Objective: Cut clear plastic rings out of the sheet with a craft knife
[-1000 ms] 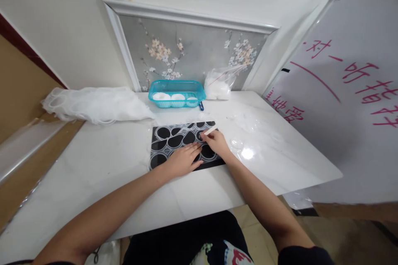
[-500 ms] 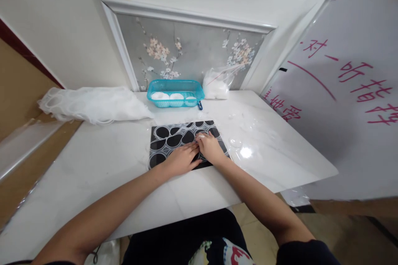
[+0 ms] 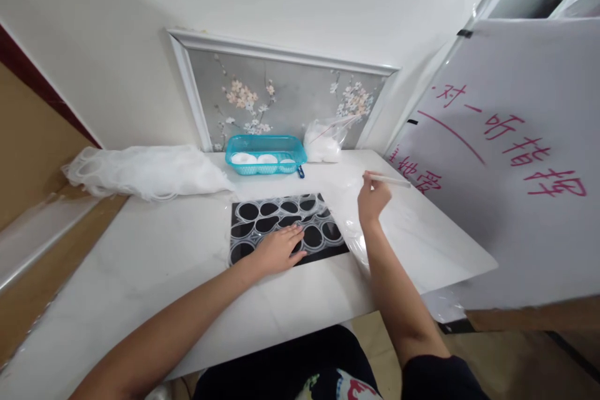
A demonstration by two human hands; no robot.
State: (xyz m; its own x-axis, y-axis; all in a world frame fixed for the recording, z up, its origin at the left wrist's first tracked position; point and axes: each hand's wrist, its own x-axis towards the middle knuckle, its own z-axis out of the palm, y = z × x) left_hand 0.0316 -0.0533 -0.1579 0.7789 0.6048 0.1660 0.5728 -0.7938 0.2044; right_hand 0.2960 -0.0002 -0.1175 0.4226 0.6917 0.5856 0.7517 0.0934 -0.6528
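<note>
My left hand (image 3: 277,249) lies flat, fingers stretched, on a black rectangular sheet (image 3: 336,249) covered with translucent white ring outlines around black ovals. Some of these outlines look wavy and lifted near the sheet's far edge. Off to the right, my right hand (image 3: 374,200) is raised over the table, its fingers pinched on a thin pale flat piece (image 3: 392,180). That piece is blurred and seen nearly edge-on, so its exact shape is unclear. Clear shiny film (image 3: 355,244) lies along the sheet's right side.
A blue plastic basket (image 3: 266,143) with several white round pieces stands by the wall. Beside it are a clear bag (image 3: 323,141) of white material and a small dark blue object (image 3: 300,171). White netting-like material (image 3: 150,170) lies left. A whiteboard (image 3: 515,231) borders the right.
My right hand has left the black sheet and moved right and up, now with a thin pale piece. My left hand stays on the sheet. The camera view has tilted up slightly.
</note>
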